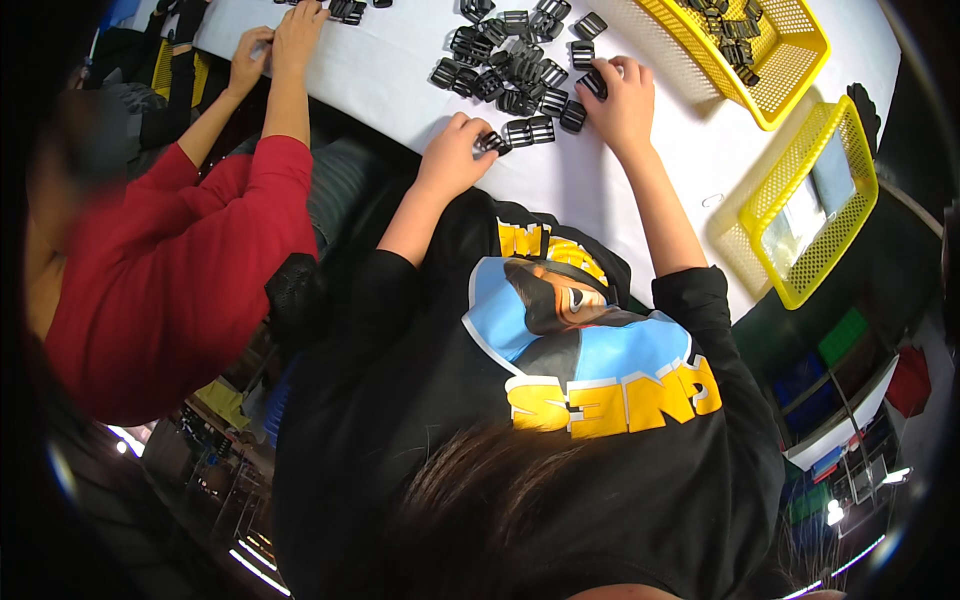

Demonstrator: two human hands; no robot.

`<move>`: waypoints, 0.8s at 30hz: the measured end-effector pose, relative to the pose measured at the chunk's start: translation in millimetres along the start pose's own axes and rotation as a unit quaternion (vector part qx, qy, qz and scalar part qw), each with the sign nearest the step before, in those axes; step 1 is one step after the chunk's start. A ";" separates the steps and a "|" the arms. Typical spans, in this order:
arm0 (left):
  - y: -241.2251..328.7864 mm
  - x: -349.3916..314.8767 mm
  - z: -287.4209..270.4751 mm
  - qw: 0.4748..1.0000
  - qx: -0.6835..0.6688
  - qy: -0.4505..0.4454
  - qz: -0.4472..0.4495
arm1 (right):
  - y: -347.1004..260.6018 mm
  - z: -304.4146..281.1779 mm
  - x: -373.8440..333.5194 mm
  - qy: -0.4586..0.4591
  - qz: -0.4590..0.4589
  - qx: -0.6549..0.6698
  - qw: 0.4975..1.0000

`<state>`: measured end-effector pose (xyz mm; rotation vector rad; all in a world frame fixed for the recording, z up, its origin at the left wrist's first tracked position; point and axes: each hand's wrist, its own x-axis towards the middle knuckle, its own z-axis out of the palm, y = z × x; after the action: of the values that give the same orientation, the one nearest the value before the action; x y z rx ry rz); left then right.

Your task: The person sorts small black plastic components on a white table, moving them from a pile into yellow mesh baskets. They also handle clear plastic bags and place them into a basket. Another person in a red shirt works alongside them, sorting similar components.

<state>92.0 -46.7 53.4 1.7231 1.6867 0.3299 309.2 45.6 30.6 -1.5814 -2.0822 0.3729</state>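
Observation:
My left hand (455, 158) is near the table's front edge, its fingers closed around a black plastic buckle (492, 143). Two more buckles (530, 131) lie side by side just beyond that one. My right hand (624, 108) grips another black buckle (594, 85) between thumb and fingers at the right side of the heap. The heap of loose black buckles (525, 65) spreads over the white tabletop beyond and between my hands. Some of what each hand grips is hidden by the fingers.
A yellow perforated basket (775, 112) at the far right holds more black buckles. Nearer stands a second yellow basket (790, 290) with flat packets in it. A small clip-like piece (712, 200) lies on the white table (620, 215). A red-sleeved co-worker (190, 280) handles buckles at left.

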 end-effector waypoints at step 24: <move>9.4 23.3 27.1 0.988 0.077 0.133 0.021 | 0.2 -26.3 -1.5 -0.074 -0.001 -0.080 0.994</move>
<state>118.9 -31.7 33.0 1.8979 1.9099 0.4776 323.8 42.2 52.2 -1.6887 -2.2759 0.3384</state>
